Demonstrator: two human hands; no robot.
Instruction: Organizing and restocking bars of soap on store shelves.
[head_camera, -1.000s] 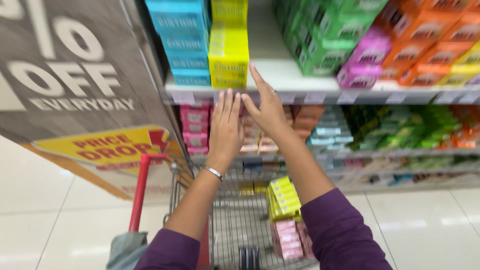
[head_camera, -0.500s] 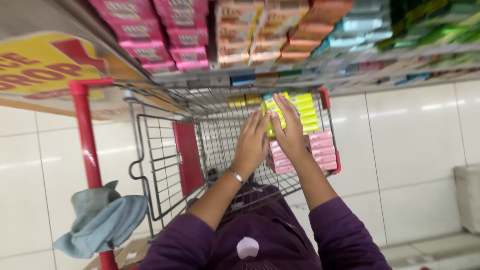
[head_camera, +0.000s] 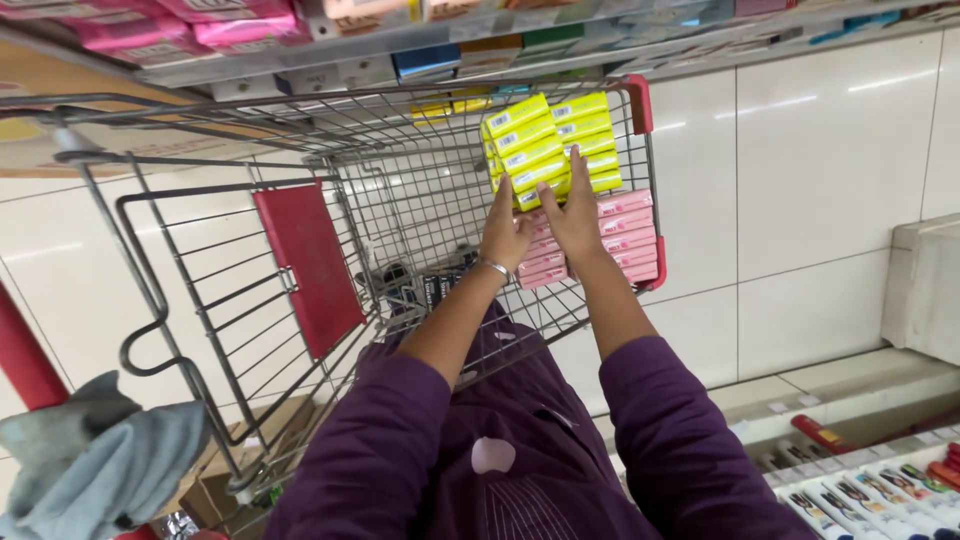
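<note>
Both my hands reach down into a wire shopping cart (head_camera: 400, 200). My left hand (head_camera: 507, 232) and my right hand (head_camera: 572, 215) press side by side against a stack of flat boxes in the cart's far right corner. Several yellow boxes (head_camera: 545, 140) lie at the far end; several pink boxes (head_camera: 625, 235) lie nearer to me, partly under my palms. My fingertips touch the near edge of the yellow boxes. A thin silver bracelet (head_camera: 495, 268) circles my left wrist. Both arms wear purple sleeves. I cannot tell if either hand grips a box.
A red flap (head_camera: 308, 265) hangs inside the cart's child seat. A grey cloth (head_camera: 95, 465) is draped at the lower left. Shelves with pink and other boxes (head_camera: 240, 30) run along the top. Tubes (head_camera: 870, 490) fill a low shelf at the lower right. White tiled floor lies around.
My hands came down from the upper shelf into the cart and now rest on the stacked boxes. My view has tilted downward.
</note>
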